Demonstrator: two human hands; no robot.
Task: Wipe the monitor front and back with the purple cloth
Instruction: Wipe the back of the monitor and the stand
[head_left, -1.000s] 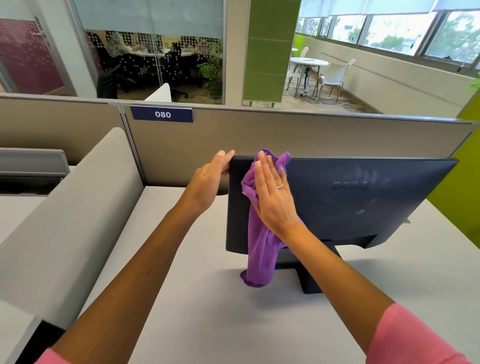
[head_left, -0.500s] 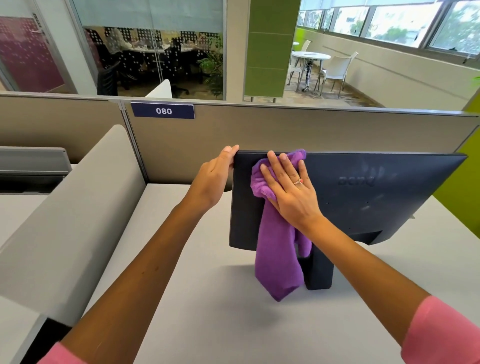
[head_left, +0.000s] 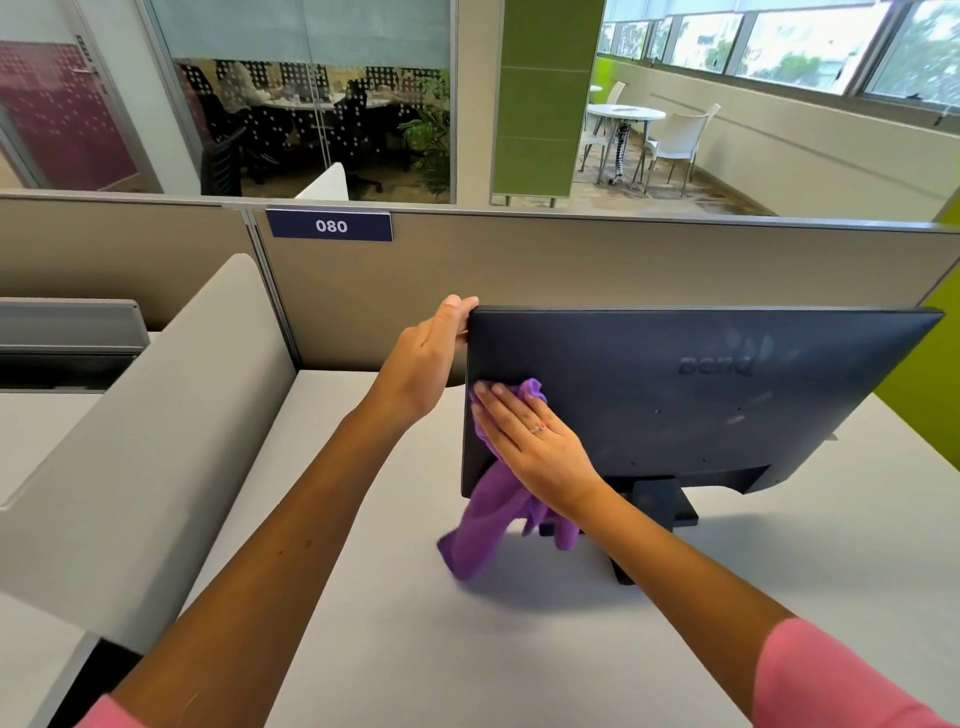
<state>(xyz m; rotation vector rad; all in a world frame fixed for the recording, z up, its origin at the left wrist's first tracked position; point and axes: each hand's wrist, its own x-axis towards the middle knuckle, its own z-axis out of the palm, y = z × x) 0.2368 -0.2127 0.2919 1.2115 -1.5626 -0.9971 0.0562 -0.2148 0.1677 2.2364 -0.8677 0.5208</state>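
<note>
The monitor (head_left: 675, 395) stands on the pale surface (head_left: 395, 649) with its dark back turned this way, its stand (head_left: 662, 506) showing below the lower edge. The left hand (head_left: 423, 358) holds the monitor's upper left corner, fingers curled around the edge with the thumb on top. The right hand (head_left: 535, 452) lies flat on the lower left part of the back, fingers (head_left: 501, 415) straight and close together, pressing the cloth (head_left: 493, 514) against the panel. A bit of cloth peeks out above the fingertips; most of it hangs loose under the palm, past the monitor's bottom edge, its lower end at or just above the surface. Behind the monitor runs a beige partition (head_left: 571, 265) with a blue plate (head_left: 330, 225) reading 080. Both sleeves are pink.
</note>
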